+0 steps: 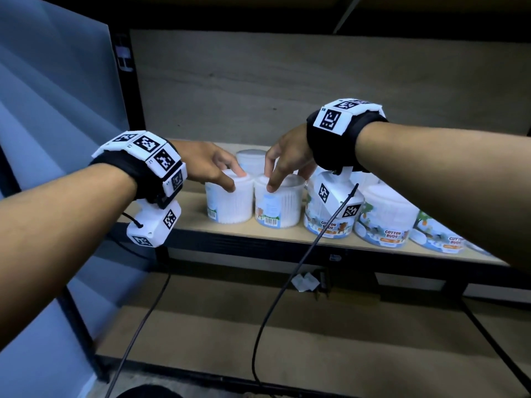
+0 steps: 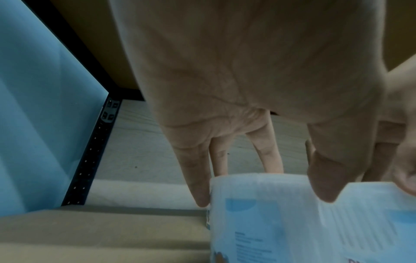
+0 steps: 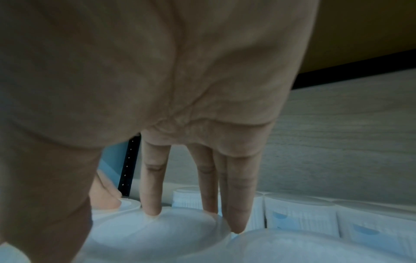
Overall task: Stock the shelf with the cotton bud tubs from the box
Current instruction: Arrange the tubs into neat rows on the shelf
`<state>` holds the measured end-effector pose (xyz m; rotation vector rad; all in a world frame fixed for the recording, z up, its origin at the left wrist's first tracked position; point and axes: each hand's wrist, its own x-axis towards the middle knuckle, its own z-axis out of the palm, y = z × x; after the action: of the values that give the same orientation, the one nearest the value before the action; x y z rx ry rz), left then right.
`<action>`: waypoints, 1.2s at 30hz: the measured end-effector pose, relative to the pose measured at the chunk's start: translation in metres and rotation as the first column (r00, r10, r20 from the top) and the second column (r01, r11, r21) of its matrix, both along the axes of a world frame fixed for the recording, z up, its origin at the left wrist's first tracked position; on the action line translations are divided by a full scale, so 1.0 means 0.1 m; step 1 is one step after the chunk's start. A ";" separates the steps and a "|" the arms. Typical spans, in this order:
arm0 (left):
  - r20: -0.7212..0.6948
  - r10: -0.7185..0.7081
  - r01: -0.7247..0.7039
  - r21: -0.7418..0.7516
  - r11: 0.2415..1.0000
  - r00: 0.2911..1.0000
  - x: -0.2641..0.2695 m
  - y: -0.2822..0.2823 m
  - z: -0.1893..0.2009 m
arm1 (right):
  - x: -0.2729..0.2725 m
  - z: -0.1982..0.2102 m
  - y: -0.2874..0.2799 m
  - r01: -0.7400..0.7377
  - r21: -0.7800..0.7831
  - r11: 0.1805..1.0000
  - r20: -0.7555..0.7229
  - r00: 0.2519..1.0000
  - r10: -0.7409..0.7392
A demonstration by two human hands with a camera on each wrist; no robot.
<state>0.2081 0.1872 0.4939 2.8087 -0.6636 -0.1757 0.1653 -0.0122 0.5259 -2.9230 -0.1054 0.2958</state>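
**Two tubs being set at the row's left end**

Mid-frame in the head view, the left hand [image 1: 207,165] holds, fingers draped from above, a white cylindrical cotton bud tub [image 1: 229,199]. The right hand [image 1: 287,162] grips its neighbour tub [image 1: 278,203] the same way. Both stand on the pale wooden shelf board [image 1: 189,209]. Labelled tubs [image 1: 383,222] already line the right. The box is out of view, so the remaining stock cannot be told.
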 end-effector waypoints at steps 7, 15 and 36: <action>0.029 0.064 -0.064 -0.005 0.998 0.998 -0.06 -0.07 -0.01 | -0.01 -0.01 -0.10 -0.034 0.023 0.999 0.021 0.999 0.034; 0.023 0.134 -0.135 0.101 0.986 0.991 -0.19 -0.14 0.02 | 0.06 -0.04 -0.16 -0.131 0.029 0.991 -0.047 0.990 0.132; -0.068 0.227 -0.221 0.082 0.972 0.972 -0.14 -0.31 0.09 | -0.04 -0.02 -0.18 -0.096 0.005 0.995 0.064 0.993 0.096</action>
<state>0.1941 0.1558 0.5034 2.9032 -0.3248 -0.2689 0.1611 -0.0299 0.5236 -2.9252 -0.2566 0.2163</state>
